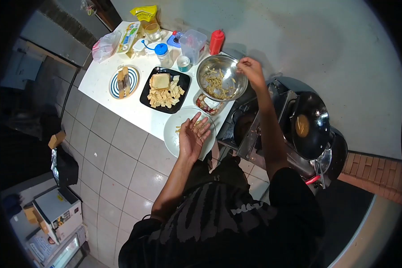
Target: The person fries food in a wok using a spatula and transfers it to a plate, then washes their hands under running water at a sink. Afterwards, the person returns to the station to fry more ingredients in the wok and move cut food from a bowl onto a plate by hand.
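Note:
My left hand (193,136) is palm up with its fingers apart over a white plate (171,134) that bears a few pale strips. My right hand (250,70) is at the right rim of a steel bowl (202,67), its fingers pressed together; what they hold, if anything, is too small to make out. Pale cut strips (216,85) lie in the bowl. Left of the bowl, a black square plate (181,103) holds bread slices and cut bread pieces. A small container (208,105) with red bits is between bowl and white plate.
A striped plate (113,85) is at the table's left. Jars, a clear plastic box (193,47) and a red bottle (216,42) line the back. A stove with a black wok (310,129) is at the right.

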### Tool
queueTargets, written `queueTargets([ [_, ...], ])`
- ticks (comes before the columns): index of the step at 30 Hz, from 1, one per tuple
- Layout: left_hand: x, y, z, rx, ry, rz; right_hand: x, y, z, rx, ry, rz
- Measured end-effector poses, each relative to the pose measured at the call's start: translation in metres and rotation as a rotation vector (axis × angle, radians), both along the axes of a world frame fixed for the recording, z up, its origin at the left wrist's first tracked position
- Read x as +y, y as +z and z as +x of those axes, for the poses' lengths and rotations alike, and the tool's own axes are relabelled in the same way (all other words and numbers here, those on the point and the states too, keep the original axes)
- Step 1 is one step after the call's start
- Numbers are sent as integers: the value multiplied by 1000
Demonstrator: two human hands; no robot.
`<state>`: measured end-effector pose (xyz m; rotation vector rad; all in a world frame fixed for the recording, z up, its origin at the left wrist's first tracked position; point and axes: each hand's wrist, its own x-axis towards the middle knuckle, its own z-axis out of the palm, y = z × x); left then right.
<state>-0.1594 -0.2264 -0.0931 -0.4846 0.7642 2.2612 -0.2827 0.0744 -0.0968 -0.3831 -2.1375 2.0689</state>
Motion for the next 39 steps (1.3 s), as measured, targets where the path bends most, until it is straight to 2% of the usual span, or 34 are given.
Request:
queueTargets([
  [1, 1, -1, 1, -4, -10, 8, -2, 18, 14, 0, -14, -3],
  [3, 5, -2, 3, -16, -41, 6, -1, 41, 42, 94, 26, -481],
  [4, 9, -2, 3, -29, -57, 8, 4, 43, 53, 105, 5, -476],
  [6, 18, -4, 4, -13, -101, 24, 10, 54, 78, 216, 39, -778],
  [10, 40, 7, 6, 36, -190, 0, 22, 66, 136, 333, -100, -953],
  [12, 51, 6, 7, 26, -242, 22, 26, 92, 168, 368, -134, -1018],
  [14, 62, 11, 10, 40, -290, 25, 41, 109, 204, 464, -31, -1331],
  [16, 73, 13, 13, 41, -340, 21, 58, 121, 239, 575, -69, -1187],
  [19, 85, 17, 20, 39, -398, 23, 98, 123, 287, 441, -511, -628],
  [22, 93, 14, 25, 41, -419, 34, 135, 99, 308, 362, -653, -196],
  [23, 95, 14, 28, 44, -426, 35, 144, 91, 312, 362, -657, -197],
  [25, 96, 15, 30, 50, -432, 33, 165, 75, 316, 167, -668, 67],
  [26, 95, 17, 32, 43, -424, 16, 177, 62, 318, 167, -668, 63],
  [28, 95, 20, 34, 44, -414, -1, 199, 40, 324, -36, -557, 263],
  [29, 95, 21, 36, 44, -395, -5, 204, 34, 330, -29, -553, 258],
  [31, 91, 21, 35, 68, -361, 3, 210, 25, 326, -26, -522, 521],
  [32, 91, 23, 35, 69, -353, 16, 210, 29, 321, -2, -507, 508],
  [34, 90, 27, 36, 96, -338, 16, 205, 46, 322, -129, -644, 541],
  [36, 91, 30, 38, 105, -324, -2, 210, 49, 322, -91, -635, 518],
  [38, 92, 37, 42, 103, -311, 101, 208, 50, 327, -58, -636, 506],
  [39, 93, 46, 44, 163, -352, 192, 204, 50, 327, -179, -641, 624],
])
